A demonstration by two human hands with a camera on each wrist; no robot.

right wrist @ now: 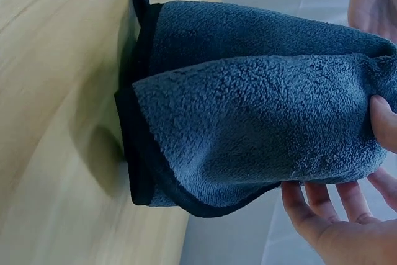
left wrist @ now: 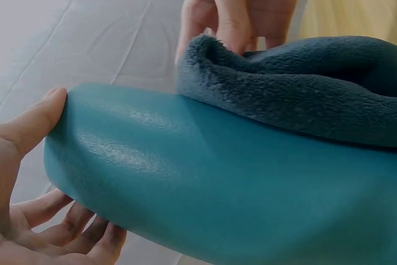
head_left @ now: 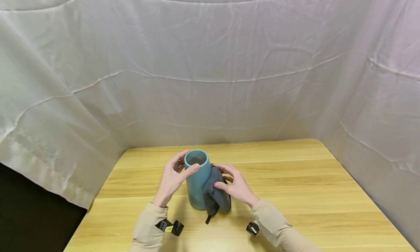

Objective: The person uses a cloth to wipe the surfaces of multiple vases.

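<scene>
"How would you wipe the vase (head_left: 195,188) well?"

"The left hand (head_left: 172,176) grips it near the top; the right hand (head_left: 237,185) pinches the cloth (head_left: 214,194) against its side. I'd spread those folds flatter and press evenly."

"And its look?"

"Upright on the bench (head_left: 295,193), teal, smooth, faintly glossy; the cloth's plush, dark-edged."

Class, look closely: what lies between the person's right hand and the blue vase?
The gray plush cloth: the right hand holds it against the side of the blue vase, as the head view shows.
</scene>
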